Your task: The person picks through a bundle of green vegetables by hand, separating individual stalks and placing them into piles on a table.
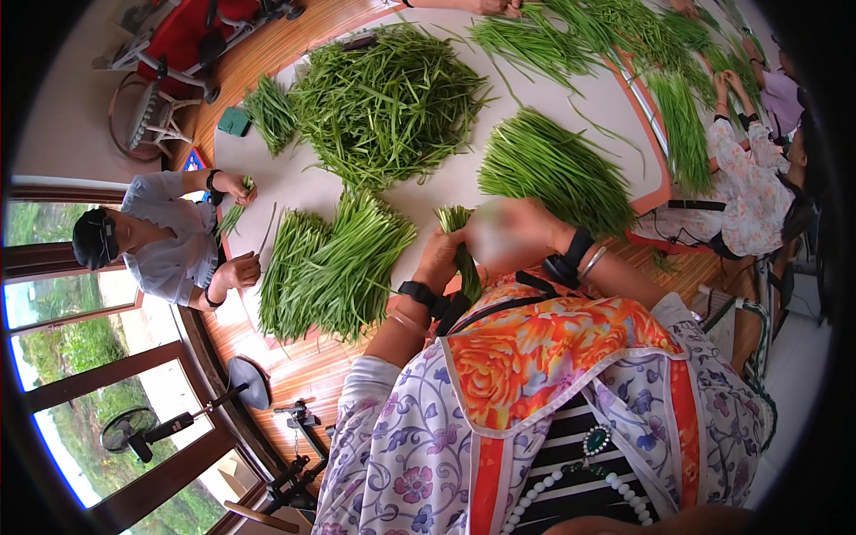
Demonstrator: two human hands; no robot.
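– where is the bunch of long, chive-like leaves (468,272) to be found?

– it is held on the wearer's side of the loose heap (383,102), a little to the heap's right. the heap itself is piled on the tabletop (437,189).

– how is the left grip set?

– by the look of it, the fingers and thumb of the left hand (437,259) are wrapped around the bunch; nothing else is seen in it.

– and the right grip?

– that cannot be told. the right hand (526,227) is placed just beside the bunch, farther to the heap's right, but its fingers are blurred, so neither their spread nor any hold can be read.

– which way is the long axis laid?

– roughly toward and away from the wearer: one end is pointed to the heap's side, the other is turned away from it.

– what is found on either side?

– the right stack (553,169) is laid to the heap's right, with the right hand nearer. the left stack (348,267) is laid on the heap's wearer side, with the left hand nearer.
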